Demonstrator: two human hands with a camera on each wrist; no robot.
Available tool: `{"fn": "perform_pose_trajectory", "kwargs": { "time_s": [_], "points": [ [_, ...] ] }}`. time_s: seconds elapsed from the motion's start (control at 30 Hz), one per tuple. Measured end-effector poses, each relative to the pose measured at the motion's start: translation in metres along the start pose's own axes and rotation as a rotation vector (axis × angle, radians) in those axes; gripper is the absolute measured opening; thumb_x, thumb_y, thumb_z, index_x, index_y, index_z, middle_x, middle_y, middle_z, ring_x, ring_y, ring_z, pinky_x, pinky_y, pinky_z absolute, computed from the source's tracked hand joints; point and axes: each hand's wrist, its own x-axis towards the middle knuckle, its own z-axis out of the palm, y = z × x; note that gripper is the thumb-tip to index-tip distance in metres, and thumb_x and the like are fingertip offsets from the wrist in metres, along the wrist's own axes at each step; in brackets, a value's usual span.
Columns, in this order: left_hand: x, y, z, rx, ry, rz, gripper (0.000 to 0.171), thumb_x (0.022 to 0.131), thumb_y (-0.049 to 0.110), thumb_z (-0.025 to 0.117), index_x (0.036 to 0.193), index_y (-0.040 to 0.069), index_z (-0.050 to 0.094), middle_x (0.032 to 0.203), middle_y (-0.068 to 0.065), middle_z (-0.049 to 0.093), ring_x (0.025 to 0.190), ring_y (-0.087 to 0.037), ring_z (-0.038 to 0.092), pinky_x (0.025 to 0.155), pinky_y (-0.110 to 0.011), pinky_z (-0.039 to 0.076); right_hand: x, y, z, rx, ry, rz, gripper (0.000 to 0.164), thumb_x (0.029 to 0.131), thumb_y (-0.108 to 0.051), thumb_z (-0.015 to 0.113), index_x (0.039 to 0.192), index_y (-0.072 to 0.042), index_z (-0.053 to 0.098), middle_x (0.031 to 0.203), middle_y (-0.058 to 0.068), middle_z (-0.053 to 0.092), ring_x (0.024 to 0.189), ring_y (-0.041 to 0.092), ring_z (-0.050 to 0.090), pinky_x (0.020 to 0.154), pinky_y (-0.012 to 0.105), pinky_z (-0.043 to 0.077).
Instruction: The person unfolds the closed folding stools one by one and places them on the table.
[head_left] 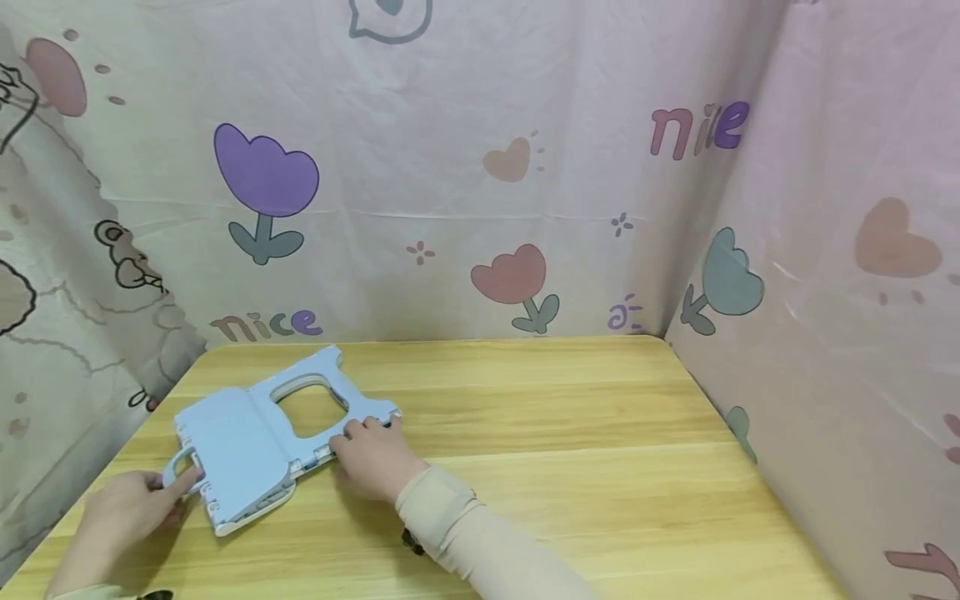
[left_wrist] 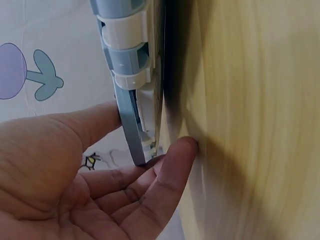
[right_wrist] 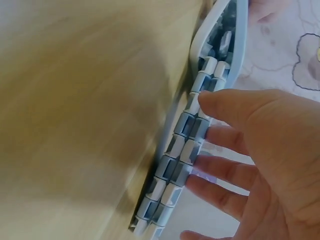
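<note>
A light-blue and white plastic folding stool [head_left: 240, 450] lies flattened on the left part of the table, with a big rounded opening in its far section. At its near-left end my left hand [head_left: 135, 504] holds the small carry handle [head_left: 178, 467], thumb above and fingers beneath. The left wrist view shows the stool's edge [left_wrist: 132, 60] between thumb and fingers, close over the wood. My right hand [head_left: 375, 458] grips the hinged long side near the right end. In the right wrist view, its thumb and fingers meet a row of interlocking hinge knuckles [right_wrist: 175, 145].
The wooden table [head_left: 585, 483] extends to the right and behind the stool. A printed curtain [head_left: 420, 183] with flowers and lettering hangs along the back and both sides, close to the table's edges.
</note>
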Motion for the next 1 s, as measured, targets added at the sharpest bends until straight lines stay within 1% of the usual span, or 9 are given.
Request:
{"fn": "perform_pose_trajectory", "kwargs": {
  "time_s": [0.1, 0.27, 0.4, 0.63, 0.83, 1.0],
  "points": [
    [0.005, 0.014, 0.004, -0.016, -0.016, 0.019, 0.065, 0.113, 0.058, 0.039, 0.069, 0.016, 0.061, 0.061, 0.004, 0.059, 0.061, -0.017, 0.05, 0.062, -0.031, 0.038, -0.014, 0.012, 0.001, 0.006, 0.024, 0.02, 0.039, 0.106, -0.052, 0.064, 0.142, -0.039, 0.065, 0.141, -0.012, 0.066, 0.127, 0.012, 0.063, 0.117, 0.053, 0.05],
    [0.007, 0.036, 0.011, -0.038, 0.0, 0.056, 0.061, 0.114, 0.054, 0.043, 0.073, 0.013, 0.062, 0.063, 0.004, 0.063, 0.062, -0.017, 0.053, 0.064, -0.031, 0.041, -0.034, 0.028, 0.001, 0.014, 0.041, 0.036, 0.041, 0.103, -0.053, 0.068, 0.142, -0.04, 0.066, 0.138, -0.013, 0.068, 0.123, 0.012, 0.065, 0.114, 0.047, 0.052],
    [0.008, 0.051, 0.02, -0.056, 0.013, 0.079, 0.058, 0.113, 0.051, 0.047, 0.074, 0.012, 0.061, 0.064, 0.004, 0.065, 0.061, -0.017, 0.054, 0.063, -0.031, 0.041, -0.049, 0.036, 0.004, 0.012, 0.056, 0.047, 0.041, 0.103, -0.053, 0.069, 0.141, -0.04, 0.067, 0.135, -0.013, 0.069, 0.12, 0.012, 0.065, 0.112, 0.046, 0.054],
    [0.007, 0.076, 0.034, -0.095, 0.032, 0.123, 0.056, 0.112, 0.051, 0.053, 0.073, 0.011, 0.06, 0.065, 0.004, 0.066, 0.06, -0.016, 0.054, 0.059, -0.03, 0.04, -0.078, 0.048, 0.005, 0.048, 0.07, 0.088, 0.037, 0.102, -0.051, 0.071, 0.135, -0.034, 0.072, 0.126, -0.008, 0.07, 0.11, 0.016, 0.065, 0.102, 0.044, 0.056],
    [0.005, 0.096, 0.042, -0.136, 0.031, 0.14, 0.054, 0.11, 0.051, 0.057, 0.076, 0.009, 0.061, 0.068, 0.004, 0.069, 0.061, -0.016, 0.056, 0.055, -0.028, 0.039, -0.1, 0.059, 0.003, 0.045, 0.11, 0.102, 0.033, 0.1, -0.051, 0.074, 0.127, -0.033, 0.076, 0.117, -0.009, 0.071, 0.103, 0.014, 0.066, 0.099, 0.04, 0.057],
    [0.004, 0.114, 0.05, -0.172, 0.007, 0.142, 0.055, 0.109, 0.053, 0.058, 0.076, 0.009, 0.058, 0.068, 0.002, 0.068, 0.061, -0.015, 0.059, 0.053, -0.027, 0.04, -0.118, 0.067, 0.001, 0.03, 0.136, 0.128, 0.031, 0.097, -0.051, 0.077, 0.121, -0.031, 0.076, 0.109, -0.009, 0.069, 0.092, 0.012, 0.062, 0.084, 0.031, 0.055]
  ]
}}
